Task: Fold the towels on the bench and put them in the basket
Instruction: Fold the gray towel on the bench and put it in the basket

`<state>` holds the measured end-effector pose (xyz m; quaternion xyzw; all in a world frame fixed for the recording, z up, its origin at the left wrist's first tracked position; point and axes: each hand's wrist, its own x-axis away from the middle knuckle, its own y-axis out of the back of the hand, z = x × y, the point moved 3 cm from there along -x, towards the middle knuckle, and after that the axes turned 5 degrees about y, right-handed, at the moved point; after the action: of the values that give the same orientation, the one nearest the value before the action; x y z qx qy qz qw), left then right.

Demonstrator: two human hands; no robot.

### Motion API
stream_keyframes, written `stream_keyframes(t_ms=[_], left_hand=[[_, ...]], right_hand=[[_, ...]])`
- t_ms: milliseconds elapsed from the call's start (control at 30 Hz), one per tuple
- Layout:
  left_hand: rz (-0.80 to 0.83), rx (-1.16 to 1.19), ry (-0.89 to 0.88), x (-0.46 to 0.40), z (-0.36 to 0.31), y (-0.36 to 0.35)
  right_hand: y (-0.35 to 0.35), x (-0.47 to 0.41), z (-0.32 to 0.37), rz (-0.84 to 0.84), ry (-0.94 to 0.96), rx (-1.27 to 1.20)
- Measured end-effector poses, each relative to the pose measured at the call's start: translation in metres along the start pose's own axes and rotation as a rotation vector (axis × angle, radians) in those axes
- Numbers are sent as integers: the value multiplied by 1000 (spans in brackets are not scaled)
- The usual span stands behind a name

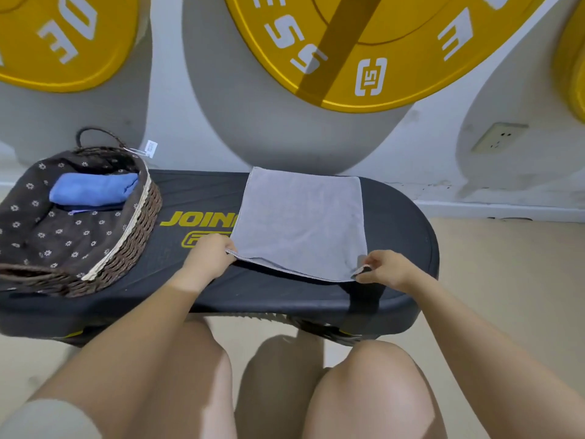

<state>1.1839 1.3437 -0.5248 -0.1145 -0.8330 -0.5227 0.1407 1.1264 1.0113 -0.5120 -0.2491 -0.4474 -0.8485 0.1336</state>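
Here, a grey towel [300, 223] lies spread flat on the black padded surface [402, 223], covering part of the yellow lettering [196, 219] printed there. The left hand [207, 258] holds the near left corner of the towel, the fingers [229, 247] curled round the edge with the cloth lifted slightly off the surface there. The right hand [387, 268] pinches the near right corner between thumb and forefinger; that corner is turned up a little. The near edge of the towel runs straight between the two sets of fingers. The far edge lies well beyond them, toward the wall.

Left of the left fingers, apart from the towel, stands a woven wicker basket [142, 217] with a dark flower-print lining [63, 236] and a loop handle [95, 134] at its far side. A folded blue towel [91, 190] lies inside it, on top of a darker folded item that cannot be made out clearly. A small paper tag [151, 148] hangs from the far rim.

Behind the surface, yellow weight plates [380, 42] with white lettering hang against the wall. A wall socket [498, 137] sits far to the right of the right fingers. The person's bare knees [376, 391] show below the near edge of the surface.
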Motion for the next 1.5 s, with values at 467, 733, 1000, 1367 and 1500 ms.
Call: stream_keyframes(t_ms=[467, 733, 1000, 1367, 1500], left_hand=[[207, -313, -253, -1, 23, -18], [94, -50, -198, -10, 32, -16], [10, -45, -212, -10, 34, -21], [391, 94, -184, 8, 13, -2], [328, 387, -103, -5, 12, 3]], right_hand=[[-31, 17, -13, 2, 324, 39], [-27, 13, -17, -163, 121, -668], [-39, 8, -21, -340, 139, -273], [-25, 13, -17, -111, 205, -555], [-13, -13, -10, -255, 167, -621]])
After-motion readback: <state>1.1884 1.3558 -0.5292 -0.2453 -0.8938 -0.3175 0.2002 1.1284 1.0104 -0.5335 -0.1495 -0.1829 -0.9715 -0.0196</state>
